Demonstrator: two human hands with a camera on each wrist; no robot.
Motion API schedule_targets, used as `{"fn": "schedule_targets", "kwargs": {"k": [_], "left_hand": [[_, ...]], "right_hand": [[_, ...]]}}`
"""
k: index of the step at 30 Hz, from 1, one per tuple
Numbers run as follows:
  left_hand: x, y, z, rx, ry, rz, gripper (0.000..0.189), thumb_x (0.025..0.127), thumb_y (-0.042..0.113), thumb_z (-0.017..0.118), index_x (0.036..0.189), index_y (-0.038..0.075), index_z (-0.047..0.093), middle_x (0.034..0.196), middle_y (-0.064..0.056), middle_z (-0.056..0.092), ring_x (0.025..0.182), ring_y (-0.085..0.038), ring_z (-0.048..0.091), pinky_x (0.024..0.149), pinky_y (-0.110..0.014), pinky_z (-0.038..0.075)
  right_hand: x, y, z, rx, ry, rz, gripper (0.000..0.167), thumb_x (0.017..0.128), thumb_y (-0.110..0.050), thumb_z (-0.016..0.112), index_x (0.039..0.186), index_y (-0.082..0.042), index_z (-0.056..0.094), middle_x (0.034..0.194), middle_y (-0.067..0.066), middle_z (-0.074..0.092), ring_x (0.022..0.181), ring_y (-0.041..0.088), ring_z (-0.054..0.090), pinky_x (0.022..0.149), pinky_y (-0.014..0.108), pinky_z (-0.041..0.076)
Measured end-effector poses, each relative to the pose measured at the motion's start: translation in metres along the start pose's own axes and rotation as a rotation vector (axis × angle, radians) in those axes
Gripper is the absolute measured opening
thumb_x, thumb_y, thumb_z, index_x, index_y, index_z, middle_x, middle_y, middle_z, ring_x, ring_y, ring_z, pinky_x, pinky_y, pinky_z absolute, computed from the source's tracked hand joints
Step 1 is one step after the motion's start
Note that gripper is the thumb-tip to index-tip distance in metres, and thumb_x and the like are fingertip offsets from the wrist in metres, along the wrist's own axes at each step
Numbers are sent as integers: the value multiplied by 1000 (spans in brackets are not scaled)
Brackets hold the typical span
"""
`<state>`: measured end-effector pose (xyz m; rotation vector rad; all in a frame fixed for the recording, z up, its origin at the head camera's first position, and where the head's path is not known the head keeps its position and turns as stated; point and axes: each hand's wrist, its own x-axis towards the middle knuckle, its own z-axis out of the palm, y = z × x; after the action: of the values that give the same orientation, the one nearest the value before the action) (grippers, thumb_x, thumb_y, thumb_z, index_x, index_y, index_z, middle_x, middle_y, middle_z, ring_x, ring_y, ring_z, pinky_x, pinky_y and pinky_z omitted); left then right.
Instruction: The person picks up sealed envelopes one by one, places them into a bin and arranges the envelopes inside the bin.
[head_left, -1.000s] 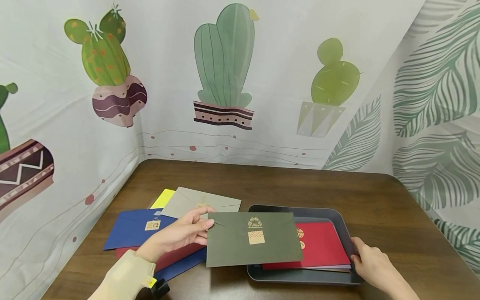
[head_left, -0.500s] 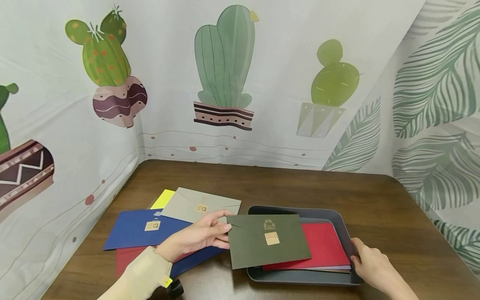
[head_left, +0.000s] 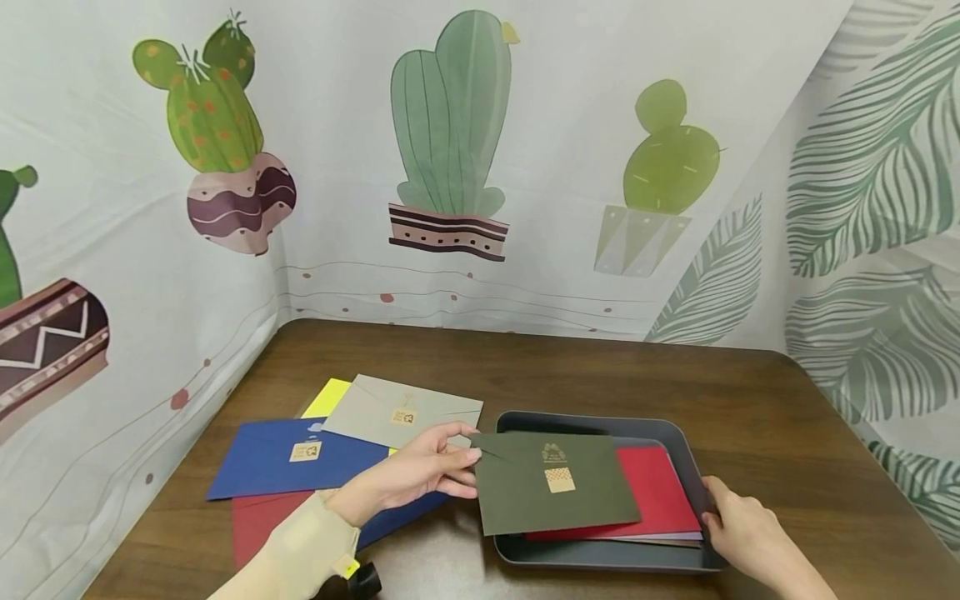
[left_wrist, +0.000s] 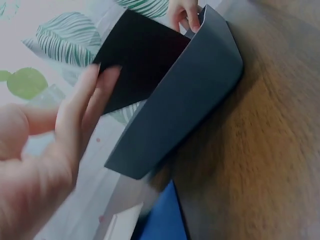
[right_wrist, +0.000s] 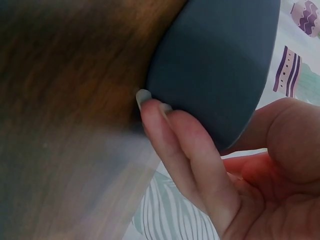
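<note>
The left hand [head_left: 420, 471] has its grip clamped on one corner of the green envelope [head_left: 555, 504], thumb on the upper face and fingers behind. Since only that corner is pinched, the envelope may well swivel or droop if the thumb eases. It is over the left part of the grey tray [head_left: 600, 557], with its held end sticking out past the tray's near-left rim; let go here, it could catch on that rim and slip outward onto the surface [head_left: 810, 433].

The right hand [head_left: 753, 525] has its grip clamped on the tray's right end, fingers pressed to the outer wall. Should that hold loosen, a push from the envelope might slide the tray sideways.

Inside the tray, the red envelope [head_left: 660, 492] lies partly under the green one, with pale edges [head_left: 667, 536] showing beneath it. Whether the two envelopes touch cannot be told; if the green one's far edge comes down low, it could shove that stack askew.

The left sleeve [head_left: 300, 542] hangs over the loose pile, so a low backward sweep might drag the dark red envelope [head_left: 258, 521] or the blue envelope [head_left: 273, 467]. The grey envelope [head_left: 375, 408], overlapping the blue one farther back, would probably shift along with it.
</note>
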<state>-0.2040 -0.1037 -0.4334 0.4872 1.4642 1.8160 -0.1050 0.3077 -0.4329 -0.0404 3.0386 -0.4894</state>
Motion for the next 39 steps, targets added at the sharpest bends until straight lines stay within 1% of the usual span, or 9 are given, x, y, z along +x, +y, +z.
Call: {"fn": "schedule_targets", "kwargs": {"k": [4, 7, 13, 18, 22, 30, 33, 37, 39], "left_hand": [[8, -2, 9, 101, 166, -22, 36, 96, 8, 58, 122, -7, 38, 77, -5, 62, 70, -15, 71, 71, -27, 59], [14, -2, 17, 182, 230, -11, 37, 93, 6, 63, 121, -8, 43, 77, -9, 66, 68, -19, 72, 68, -27, 59], [25, 2, 32, 333, 292, 41, 47, 89, 8, 68, 128, -6, 44, 80, -12, 70, 70, -23, 73, 69, -31, 59], [34, 3, 42, 415, 339, 58, 45, 87, 8, 70, 123, -3, 46, 77, -11, 70, 67, -21, 72, 65, -27, 59], [39, 2, 45, 459, 352, 65, 41, 86, 9, 72, 118, -2, 48, 74, -12, 71, 64, -20, 72, 61, -23, 57], [42, -1, 42, 515, 354, 68, 37, 85, 10, 73, 112, -2, 51, 67, -10, 70, 58, -20, 71, 55, -19, 52], [40, 3, 38, 533, 356, 98, 35, 87, 11, 71, 113, -3, 52, 68, -9, 70, 59, -19, 71, 59, -26, 57], [34, 12, 23, 474, 367, 151, 27, 92, 8, 63, 113, -6, 52, 73, -17, 69, 62, -23, 71, 66, -42, 59], [29, 18, 9, 472, 406, 175, 23, 94, 5, 58, 112, -8, 52, 77, -23, 69, 62, -23, 71, 63, -41, 59]], "right_hand": [[1, -1, 0, -3, -1, 2, 40, 84, -4, 63, 119, 10, 52, 96, 25, 68, 83, 35, 68, 61, 49, 51], [1, -1, -1, -8, 1, 2, 40, 84, -4, 63, 119, 10, 51, 96, 26, 68, 82, 35, 68, 61, 49, 52], [2, 0, 0, -17, 6, -3, 39, 84, -4, 63, 119, 9, 52, 94, 25, 69, 80, 35, 68, 59, 49, 51], [2, 0, 1, -20, -4, -4, 39, 84, -3, 63, 119, 10, 51, 92, 24, 69, 78, 34, 68, 58, 48, 50], [4, -1, 0, -19, -14, -1, 39, 85, -3, 63, 119, 11, 51, 92, 24, 69, 78, 34, 68, 57, 47, 51], [2, -1, 0, 0, -22, 11, 39, 85, -3, 62, 120, 9, 50, 93, 23, 69, 80, 34, 68, 59, 48, 50], [2, -1, 0, 3, -19, 16, 39, 85, -4, 62, 121, 8, 50, 92, 22, 70, 80, 34, 68, 59, 48, 50], [1, -2, 0, 7, -22, 16, 39, 85, -3, 62, 121, 9, 50, 90, 19, 70, 77, 31, 68, 57, 47, 50], [1, -2, 0, 8, -21, 14, 38, 85, -3, 62, 120, 9, 50, 88, 17, 70, 75, 30, 67, 57, 46, 49]]}}
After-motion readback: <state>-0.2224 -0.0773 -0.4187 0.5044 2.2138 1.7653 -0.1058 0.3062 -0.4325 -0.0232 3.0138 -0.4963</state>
